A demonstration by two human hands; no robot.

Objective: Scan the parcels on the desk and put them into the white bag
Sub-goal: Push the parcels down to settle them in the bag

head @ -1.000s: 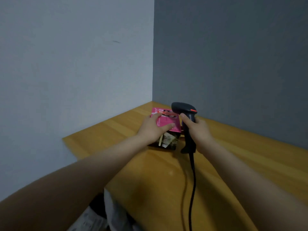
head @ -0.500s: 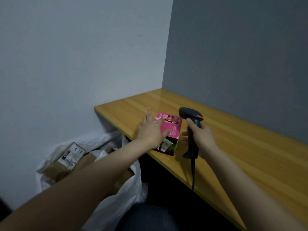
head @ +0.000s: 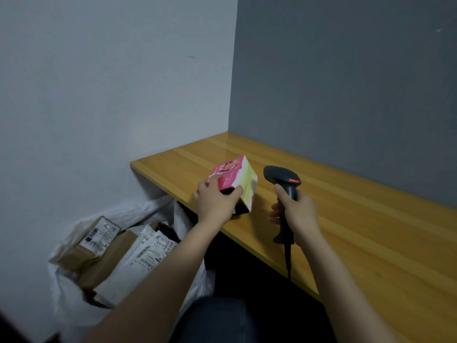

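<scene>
A pink and white box [head: 236,178] is tilted up over the wooden desk [head: 346,219], near its left front edge. My left hand [head: 217,201] grips the box from its near lower side. My right hand [head: 295,211] is closed around the handle of a black barcode scanner [head: 283,179], which stands upright just right of the box, head pointing left toward it. The scanner's cable hangs over the desk's front edge. A white bag [head: 74,280] sits on the floor to the lower left, open, with several brown and white labelled parcels [head: 99,241] inside.
A pale wall stands on the left and a grey wall behind the desk, meeting at the far corner. A dark gap lies under the desk edge between bag and desk. My dark-clothed knee [head: 217,320] shows at the bottom.
My left hand went from lying flat on the pink box to gripping it and tipping it up off the desk. The view swung left and down, bringing the white bag into sight.
</scene>
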